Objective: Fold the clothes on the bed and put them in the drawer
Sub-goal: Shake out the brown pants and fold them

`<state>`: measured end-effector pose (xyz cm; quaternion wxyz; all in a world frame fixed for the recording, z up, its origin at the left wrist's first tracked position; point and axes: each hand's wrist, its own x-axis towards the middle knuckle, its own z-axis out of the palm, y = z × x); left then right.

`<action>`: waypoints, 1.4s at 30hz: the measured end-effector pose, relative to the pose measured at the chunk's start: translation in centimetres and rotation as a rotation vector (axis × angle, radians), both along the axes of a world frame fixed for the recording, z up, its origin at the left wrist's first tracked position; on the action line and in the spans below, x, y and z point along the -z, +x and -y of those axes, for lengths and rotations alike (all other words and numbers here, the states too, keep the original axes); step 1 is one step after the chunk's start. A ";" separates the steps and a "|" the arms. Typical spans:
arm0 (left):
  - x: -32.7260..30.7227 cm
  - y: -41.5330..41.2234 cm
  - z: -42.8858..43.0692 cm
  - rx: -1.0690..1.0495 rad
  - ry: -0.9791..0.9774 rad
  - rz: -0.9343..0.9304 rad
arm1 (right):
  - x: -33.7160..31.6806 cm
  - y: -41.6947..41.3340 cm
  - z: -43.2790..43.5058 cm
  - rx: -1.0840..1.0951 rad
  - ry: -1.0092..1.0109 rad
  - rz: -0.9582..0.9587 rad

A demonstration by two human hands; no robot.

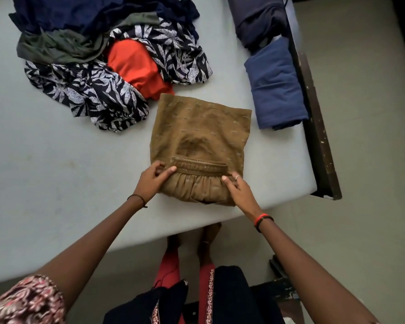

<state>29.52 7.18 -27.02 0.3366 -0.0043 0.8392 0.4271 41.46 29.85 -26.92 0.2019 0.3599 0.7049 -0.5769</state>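
Head view, garment: your mustard-brown woven garment with small pale stitching lies flat on the grey-sheeted bed. It sits close to the near edge, toward the near right corner, with its gathered part turned up over the rest.
Waistband: the ribbed elastic waistband runs straight between your two hands.
Left hand: your left hand pinches the waistband's left end, fingers curled around the cloth.
Right hand: your right hand appears to pinch the right end between thumb and fingertips, though the grip is partly hidden.
Handling: judge it light, soft and limp. It will sag and lose its crease if you lift it by one point.
Where to hold: keep both ends of the folded edge, or slide flat palms beneath it to carry it.
Unfolded heap: the loose heap of navy, olive, orange and leaf-print clothes lies toward the far left, and its orange piece touches the garment's far corner.
Folded pieces: the folded blue cloth rests along the right edge.
Drawer: not in view.
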 end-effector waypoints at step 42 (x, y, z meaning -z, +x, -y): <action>-4.9 -6.3 -0.6 1.055 -0.145 -0.005 | -4.4 -2.4 -1.6 -0.862 0.139 0.043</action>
